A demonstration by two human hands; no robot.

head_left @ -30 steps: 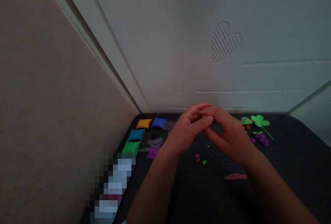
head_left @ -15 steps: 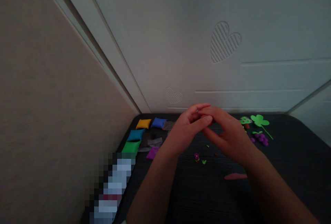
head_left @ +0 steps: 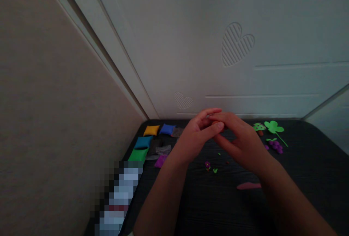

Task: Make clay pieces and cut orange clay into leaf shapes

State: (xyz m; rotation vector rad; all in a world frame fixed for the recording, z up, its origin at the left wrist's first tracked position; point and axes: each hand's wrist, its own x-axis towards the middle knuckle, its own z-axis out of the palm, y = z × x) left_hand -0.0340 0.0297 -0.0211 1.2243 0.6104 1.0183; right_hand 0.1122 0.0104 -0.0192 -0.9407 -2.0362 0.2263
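Note:
Above the dark table, my left hand (head_left: 198,134) and my right hand (head_left: 242,142) meet at the fingertips. Between them shows a bit of an orange-red lump of modelling clay (head_left: 223,130), mostly covered by the fingers. My left thumb presses on its near side, while the right fingers curl over it from above. On the table below lie a small purple clay flower (head_left: 207,164), a little green clay leaf piece (head_left: 215,170) and a tiny reddish-brown bit (head_left: 227,162). A pink modelling knife (head_left: 248,186) rests by my right forearm.
Clay packets in yellow (head_left: 151,130), blue (head_left: 167,129), teal (head_left: 143,142) and green (head_left: 138,155) line the left side, near crumpled clear wrappers (head_left: 163,150). At the right back are a clay mushroom (head_left: 259,127), a green clover (head_left: 274,127) and purple grapes (head_left: 276,146). A white panel rises behind.
Both hands stay almost in place, with only slight finger movement. A little more of the orange-red clay shows between the fingers now.

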